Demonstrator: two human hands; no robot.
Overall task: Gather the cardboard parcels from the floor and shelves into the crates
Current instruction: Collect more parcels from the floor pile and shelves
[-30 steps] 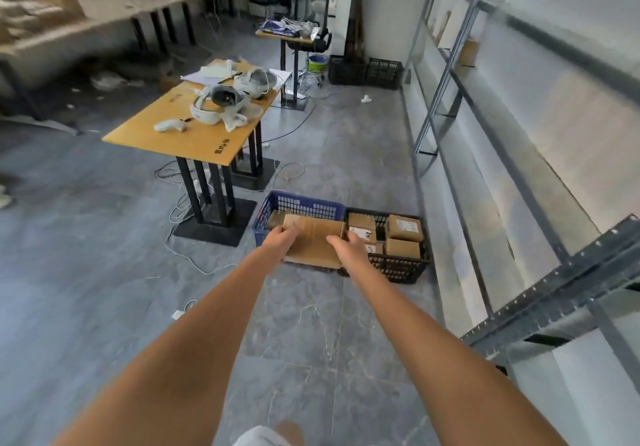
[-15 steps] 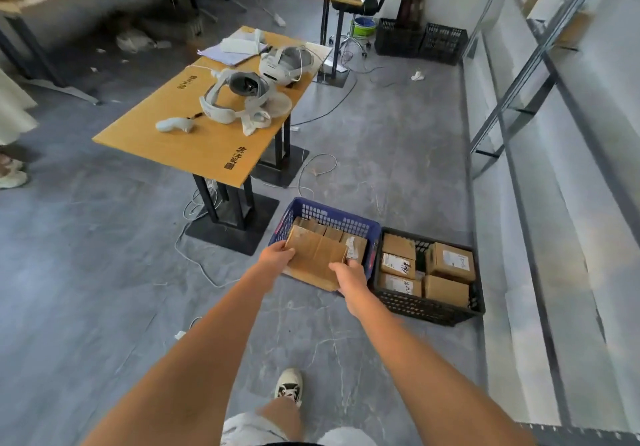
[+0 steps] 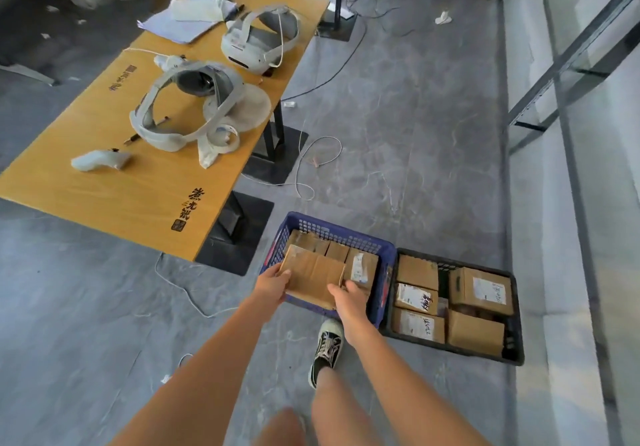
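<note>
**Parcel held over the blue crate**

The left hand [image 3: 272,283] and right hand [image 3: 349,298] grip a cardboard parcel [image 3: 313,279] by its sides above the blue crate [image 3: 384,258]. Beside it, the black crate [image 3: 516,310] holds parcels; beyond stands a wooden table [image 3: 114,186].

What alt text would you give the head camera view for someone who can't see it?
Both hands, left hand and right hand, hold a cardboard parcel over a blue crate of parcels on the floor. A black crate of parcels sits beside it, by a wooden table holding headsets.
</note>
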